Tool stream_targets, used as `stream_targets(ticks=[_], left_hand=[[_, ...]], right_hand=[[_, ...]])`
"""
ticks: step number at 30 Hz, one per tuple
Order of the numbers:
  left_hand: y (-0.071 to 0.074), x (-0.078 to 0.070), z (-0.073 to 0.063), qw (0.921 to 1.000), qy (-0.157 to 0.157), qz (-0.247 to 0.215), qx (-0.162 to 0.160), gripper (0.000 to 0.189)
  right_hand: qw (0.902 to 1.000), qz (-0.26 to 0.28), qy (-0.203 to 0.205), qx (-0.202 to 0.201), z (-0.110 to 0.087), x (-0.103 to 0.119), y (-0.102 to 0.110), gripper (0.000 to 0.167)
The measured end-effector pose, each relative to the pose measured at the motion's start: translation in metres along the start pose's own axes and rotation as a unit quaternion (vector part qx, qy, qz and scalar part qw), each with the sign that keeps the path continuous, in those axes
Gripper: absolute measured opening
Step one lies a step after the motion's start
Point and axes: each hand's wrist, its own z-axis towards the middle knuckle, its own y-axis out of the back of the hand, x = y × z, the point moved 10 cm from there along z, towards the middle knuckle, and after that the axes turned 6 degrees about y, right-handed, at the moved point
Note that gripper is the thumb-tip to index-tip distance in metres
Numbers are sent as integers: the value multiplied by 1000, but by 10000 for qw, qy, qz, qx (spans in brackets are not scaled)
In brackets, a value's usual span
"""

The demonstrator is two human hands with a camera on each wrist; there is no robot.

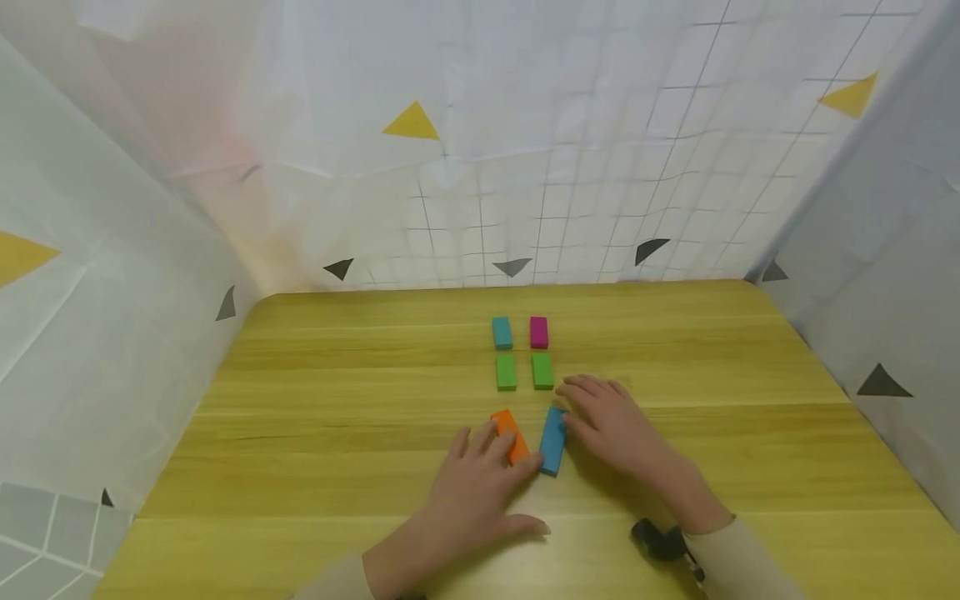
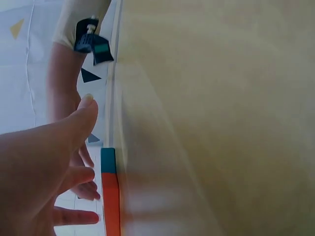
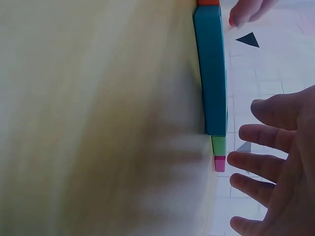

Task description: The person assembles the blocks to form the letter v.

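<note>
In the head view, an orange block lies slanted on the wooden table, partly covered by the fingers of my left hand. That hand spreads over it, thumb stretched to the right. A longer-looking blue block lies beside the orange one, with the left index fingertip at its left edge. My right hand hovers along the blue block's right side, thumb at its upper end, fingers extended and holding nothing. From the right wrist, the blue block stands apart from the spread fingers.
Beyond the hands, two green blocks sit side by side, with a teal block and a magenta block behind them. White sheeting with yellow and dark triangles surrounds the table. A black wrist device sits at the right sleeve.
</note>
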Motion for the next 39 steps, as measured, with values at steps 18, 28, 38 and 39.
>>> stream_targets(ticks=[18, 28, 38, 39], left_hand=[[-5, -9, -3, 9985, 153, 514, 112, 85], [-6, -10, -2, 9973, 199, 704, 50, 83], [-10, -10, -4, 9977, 247, 580, 233, 79], [-9, -10, -4, 9976, 249, 599, 235, 79]], right_hand=[[9998, -40, -173, 61, 15, -13, -1, 40], [9997, -161, -170, 118, 25, -19, 1, 47], [9996, -208, 27, 204, 45, -19, -4, 53], [9995, -227, 22, 231, 47, -20, -5, 53]])
